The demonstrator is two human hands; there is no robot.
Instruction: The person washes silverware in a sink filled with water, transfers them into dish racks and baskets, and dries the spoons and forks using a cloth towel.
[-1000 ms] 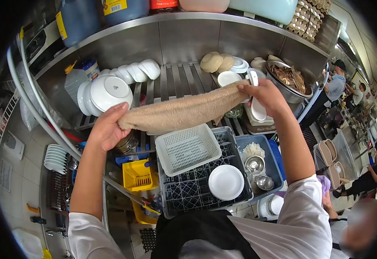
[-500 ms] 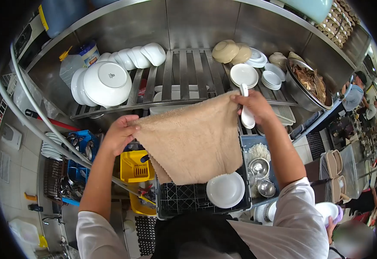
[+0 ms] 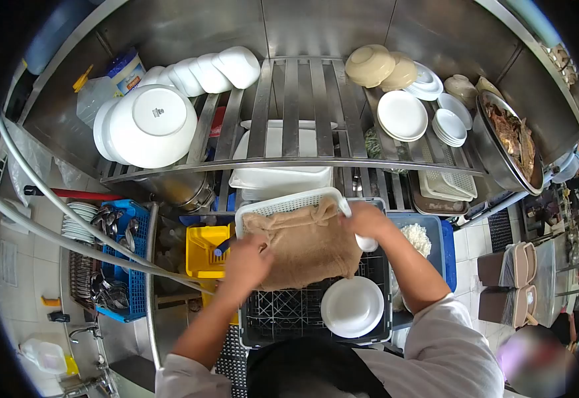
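Note:
A tan cloth (image 3: pixel 306 249) lies draped in and over a white perforated basket (image 3: pixel 239 215), above a black dish rack (image 3: pixel 279 318). My left hand (image 3: pixel 246 264) is at the cloth's left edge, its fingers curled closed against the fabric. My right hand (image 3: pixel 369 222) is closed around a white soup spoon (image 3: pixel 367 244) at the cloth's right side. Part of the spoon is hidden by the hand, and whether those fingers also pinch the cloth I cannot tell. A white plate (image 3: pixel 351 307) sits in the rack, just below the cloth.
A slatted metal shelf (image 3: pixel 289 162) spans the front, bearing white bowls (image 3: pixel 157 123), small plates (image 3: pixel 402 115) and a metal basin (image 3: pixel 501 156). Yellow bin (image 3: pixel 203 265) and blue cutlery basket (image 3: pixel 137 265) stand left; a blue tub (image 3: pixel 438 245) stands right. A hose (image 3: pixel 77 239) crosses the left.
The raised, stretched cloth has come down onto the white basket. Both hands have lowered and moved closer together, the right still with the spoon. The view has shifted, showing the basket.

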